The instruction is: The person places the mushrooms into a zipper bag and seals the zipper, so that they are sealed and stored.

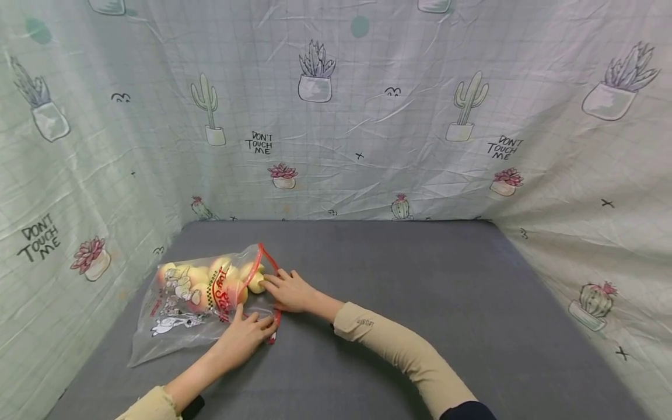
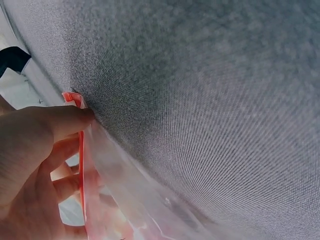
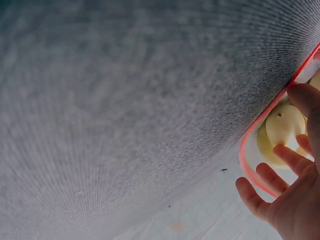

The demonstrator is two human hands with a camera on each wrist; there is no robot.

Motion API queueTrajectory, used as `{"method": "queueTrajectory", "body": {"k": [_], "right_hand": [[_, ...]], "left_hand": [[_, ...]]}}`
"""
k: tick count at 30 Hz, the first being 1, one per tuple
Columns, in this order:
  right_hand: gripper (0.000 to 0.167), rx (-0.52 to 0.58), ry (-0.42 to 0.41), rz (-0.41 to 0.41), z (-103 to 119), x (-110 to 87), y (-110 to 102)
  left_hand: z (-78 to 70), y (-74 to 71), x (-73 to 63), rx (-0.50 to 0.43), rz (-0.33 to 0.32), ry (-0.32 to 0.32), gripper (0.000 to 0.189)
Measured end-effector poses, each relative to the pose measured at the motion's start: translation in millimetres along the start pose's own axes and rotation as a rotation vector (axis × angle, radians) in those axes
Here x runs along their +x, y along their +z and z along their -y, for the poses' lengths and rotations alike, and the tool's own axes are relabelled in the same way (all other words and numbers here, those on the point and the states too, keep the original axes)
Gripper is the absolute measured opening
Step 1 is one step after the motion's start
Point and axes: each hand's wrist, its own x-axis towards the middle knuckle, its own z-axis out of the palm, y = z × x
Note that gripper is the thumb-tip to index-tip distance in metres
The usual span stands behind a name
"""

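A clear plastic zip bag (image 1: 181,326) with red zip edges and printed cartoon figures lies on the left of the table. Inside are several yellow, pink-blushed fruits (image 1: 199,274) that look like peaches. My left hand (image 1: 244,338) grips the near side of the bag's mouth, thumb on one side of the red edge (image 2: 83,170) and fingers on the other. At the mouth, my right hand (image 1: 291,291) reaches in with fingers spread, fingertips right at a pale yellow fruit (image 3: 285,127). Its thumb lies by the red rim in the right wrist view.
A grey cloth-covered table (image 1: 399,326) extends to the right of the bag. Pale curtains (image 1: 357,116) printed with potted cacti and lettering enclose it at the back and both sides.
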Motion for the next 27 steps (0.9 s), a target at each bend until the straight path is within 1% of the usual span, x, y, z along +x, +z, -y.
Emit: {"method": "queueTrajectory", "body": {"k": [2,5,7,10,14,16,23,27], "right_hand": [[0.059,0.016,0.005,0.008,0.7,0.0,1.2],[0.06,0.034,0.011,0.034,1.3,0.6,2.0],[0.061,0.029,0.013,0.046,1.5,1.1,1.8],[0.061,0.008,0.018,0.055,1.7,1.8,0.3],[0.064,-0.011,0.025,0.073,1.5,2.8,-2.5],[0.066,-0.02,0.027,0.082,0.9,3.8,-3.5],[0.07,-0.013,0.024,0.078,0.0,7.1,-5.0],[0.07,-0.004,0.018,0.091,-0.1,9.8,-4.2]], "left_hand": [[-1.0,-4.8,0.9,-0.025,0.03,-0.009,0.036],[-1.0,-4.8,0.9,-0.045,0.072,-0.013,0.038],[-0.9,-5.4,1.0,-0.057,0.089,-0.012,0.038],[-0.2,-5.3,0.8,-0.072,0.084,-0.011,0.036],[1.7,-4.8,1.2,-0.091,0.047,-0.021,0.035],[3.5,-5.2,2.2,-0.092,0.041,-0.028,0.035],[8.6,-8.8,6.1,-0.098,0.047,-0.032,0.034],[9.3,-9.7,8.2,-0.108,0.049,-0.029,0.032]]}}
